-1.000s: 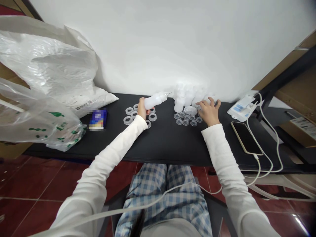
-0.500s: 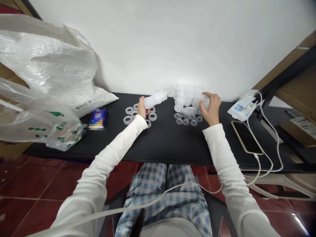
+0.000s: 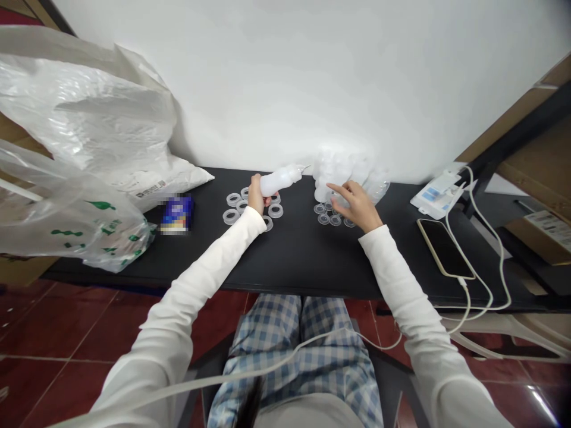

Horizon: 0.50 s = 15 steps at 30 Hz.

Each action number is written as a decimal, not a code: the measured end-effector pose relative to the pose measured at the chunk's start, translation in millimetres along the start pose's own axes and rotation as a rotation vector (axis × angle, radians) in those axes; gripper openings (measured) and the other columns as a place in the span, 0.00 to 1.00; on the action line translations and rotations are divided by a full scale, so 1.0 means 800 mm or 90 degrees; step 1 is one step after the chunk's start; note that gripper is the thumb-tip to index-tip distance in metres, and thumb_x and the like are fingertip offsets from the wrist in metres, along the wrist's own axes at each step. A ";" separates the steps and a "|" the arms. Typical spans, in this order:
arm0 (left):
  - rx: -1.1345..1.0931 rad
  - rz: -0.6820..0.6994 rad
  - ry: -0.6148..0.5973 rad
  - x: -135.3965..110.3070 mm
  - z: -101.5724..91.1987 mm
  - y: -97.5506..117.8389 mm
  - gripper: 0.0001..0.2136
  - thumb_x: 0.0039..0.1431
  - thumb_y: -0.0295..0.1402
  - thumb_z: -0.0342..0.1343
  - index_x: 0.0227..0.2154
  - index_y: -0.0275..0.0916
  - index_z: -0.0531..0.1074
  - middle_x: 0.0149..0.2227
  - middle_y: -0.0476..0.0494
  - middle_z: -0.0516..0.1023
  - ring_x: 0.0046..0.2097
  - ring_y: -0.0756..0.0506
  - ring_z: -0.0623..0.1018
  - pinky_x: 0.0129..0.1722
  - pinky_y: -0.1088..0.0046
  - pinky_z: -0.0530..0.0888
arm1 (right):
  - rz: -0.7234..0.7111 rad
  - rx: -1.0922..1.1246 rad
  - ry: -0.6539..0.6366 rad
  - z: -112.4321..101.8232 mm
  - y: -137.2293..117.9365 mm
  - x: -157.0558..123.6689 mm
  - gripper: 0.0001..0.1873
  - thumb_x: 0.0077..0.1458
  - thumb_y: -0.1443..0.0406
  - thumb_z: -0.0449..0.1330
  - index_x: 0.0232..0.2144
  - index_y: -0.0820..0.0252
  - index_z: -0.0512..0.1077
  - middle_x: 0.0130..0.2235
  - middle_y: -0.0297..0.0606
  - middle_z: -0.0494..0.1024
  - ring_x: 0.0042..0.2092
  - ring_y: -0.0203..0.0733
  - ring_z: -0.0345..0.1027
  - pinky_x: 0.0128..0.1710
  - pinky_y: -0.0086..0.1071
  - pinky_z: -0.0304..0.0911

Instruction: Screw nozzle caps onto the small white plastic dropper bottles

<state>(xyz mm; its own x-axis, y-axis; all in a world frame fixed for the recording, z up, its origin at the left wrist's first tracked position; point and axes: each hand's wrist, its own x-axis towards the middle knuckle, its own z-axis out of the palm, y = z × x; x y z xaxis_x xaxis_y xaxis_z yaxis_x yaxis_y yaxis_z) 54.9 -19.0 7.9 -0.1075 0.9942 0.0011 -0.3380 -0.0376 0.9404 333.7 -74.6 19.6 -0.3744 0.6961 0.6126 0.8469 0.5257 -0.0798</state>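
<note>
So my left hand (image 3: 256,196) has a white bottle (image 3: 281,180) gripped by its bottom end, fingers wrapped round it. Bottle's tilted, with the thin metal tip (image 3: 305,169) aimed off to my right, at the bunch of white bottles (image 3: 332,172) by the wall (image 3: 285,77). Right under and around that hand there's a little scatter of clear rings (image 3: 231,217) on the black tabletop (image 3: 285,261).

My right hand (image 3: 363,209) is open, index finger stuck out and thumb apart from it, over the small clear discs (image 3: 335,220) just in front of the bunch. Can't tell if the fingertips are touching anything, and the hand hides some of the discs anyway.

Further out: on the left a blue pack (image 3: 177,215) (pixelated, so can't read it), then a clear bag with green leaf prints (image 3: 107,229) and a big white bag (image 3: 111,119). On the right, my phone (image 3: 446,248) lies plugged into a white cable (image 3: 464,291), near a white plastic case (image 3: 436,195).
</note>
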 end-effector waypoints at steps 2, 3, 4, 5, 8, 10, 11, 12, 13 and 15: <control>0.001 -0.003 -0.001 0.000 0.000 0.000 0.23 0.62 0.55 0.47 0.28 0.38 0.67 0.16 0.47 0.72 0.12 0.55 0.54 0.14 0.76 0.48 | -0.023 -0.035 -0.018 0.004 -0.004 0.001 0.19 0.66 0.63 0.54 0.56 0.54 0.74 0.35 0.38 0.68 0.37 0.44 0.63 0.40 0.38 0.66; 0.002 -0.004 0.000 0.001 0.000 0.000 0.23 0.63 0.55 0.46 0.28 0.38 0.67 0.16 0.47 0.72 0.12 0.55 0.55 0.13 0.76 0.48 | -0.032 -0.048 -0.023 0.005 -0.005 0.001 0.19 0.66 0.64 0.54 0.56 0.54 0.74 0.36 0.38 0.67 0.37 0.44 0.63 0.40 0.38 0.65; 0.004 -0.006 0.001 0.001 -0.001 0.000 0.23 0.63 0.54 0.46 0.28 0.38 0.67 0.16 0.46 0.72 0.12 0.55 0.55 0.13 0.76 0.48 | -0.040 -0.058 -0.028 0.005 -0.005 0.002 0.18 0.66 0.65 0.54 0.55 0.55 0.74 0.36 0.39 0.67 0.38 0.44 0.63 0.40 0.38 0.64; 0.006 -0.006 0.002 0.001 -0.001 0.000 0.22 0.63 0.54 0.46 0.28 0.38 0.67 0.16 0.46 0.72 0.13 0.55 0.55 0.13 0.76 0.48 | -0.049 -0.067 -0.035 0.005 -0.005 0.002 0.17 0.65 0.65 0.54 0.54 0.56 0.74 0.37 0.39 0.67 0.38 0.44 0.62 0.39 0.38 0.64; 0.007 -0.003 -0.001 0.002 -0.001 -0.001 0.23 0.63 0.54 0.46 0.27 0.38 0.68 0.16 0.46 0.72 0.13 0.55 0.54 0.14 0.76 0.48 | -0.072 -0.087 -0.061 0.002 -0.005 0.002 0.16 0.64 0.66 0.54 0.52 0.59 0.74 0.39 0.41 0.67 0.38 0.45 0.61 0.39 0.38 0.63; 0.002 -0.002 -0.002 0.002 -0.001 -0.001 0.23 0.62 0.55 0.47 0.28 0.38 0.68 0.16 0.47 0.72 0.13 0.55 0.54 0.14 0.76 0.47 | -0.078 -0.103 -0.078 0.002 -0.007 0.004 0.16 0.63 0.68 0.55 0.51 0.60 0.73 0.40 0.43 0.67 0.39 0.46 0.61 0.40 0.39 0.63; 0.000 -0.001 -0.002 0.002 0.000 -0.001 0.24 0.62 0.56 0.47 0.28 0.38 0.68 0.16 0.47 0.72 0.12 0.55 0.55 0.14 0.75 0.47 | -0.077 -0.114 -0.088 0.002 -0.008 0.005 0.16 0.62 0.70 0.55 0.50 0.61 0.74 0.41 0.44 0.68 0.39 0.46 0.61 0.40 0.39 0.63; -0.001 0.000 -0.001 0.001 0.000 0.000 0.24 0.62 0.56 0.48 0.29 0.38 0.68 0.16 0.47 0.71 0.12 0.55 0.55 0.14 0.75 0.47 | -0.075 -0.126 -0.097 0.002 -0.010 0.006 0.16 0.60 0.71 0.55 0.49 0.63 0.74 0.42 0.46 0.68 0.39 0.47 0.61 0.41 0.40 0.63; -0.001 0.000 0.000 0.001 0.000 0.000 0.24 0.62 0.57 0.48 0.29 0.38 0.68 0.16 0.47 0.71 0.12 0.55 0.55 0.14 0.74 0.47 | -0.074 -0.140 -0.107 0.003 -0.012 0.007 0.16 0.60 0.72 0.55 0.49 0.64 0.74 0.43 0.48 0.68 0.40 0.47 0.61 0.41 0.40 0.63; -0.002 0.000 0.000 0.000 0.000 0.002 0.25 0.63 0.57 0.47 0.29 0.38 0.68 0.16 0.47 0.71 0.12 0.55 0.55 0.14 0.74 0.47 | -0.069 -0.163 -0.121 0.003 -0.015 0.008 0.16 0.60 0.72 0.54 0.48 0.65 0.75 0.46 0.51 0.69 0.41 0.49 0.61 0.42 0.42 0.63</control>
<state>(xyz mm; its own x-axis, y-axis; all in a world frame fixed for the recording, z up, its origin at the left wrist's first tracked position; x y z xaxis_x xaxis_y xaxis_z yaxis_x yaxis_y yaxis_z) 54.5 -18.9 9.1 -0.1078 0.9942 0.0014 -0.3406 -0.0382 0.9394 320.1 -75.3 22.3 -0.5103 0.7342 0.4479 0.8569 0.4784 0.1921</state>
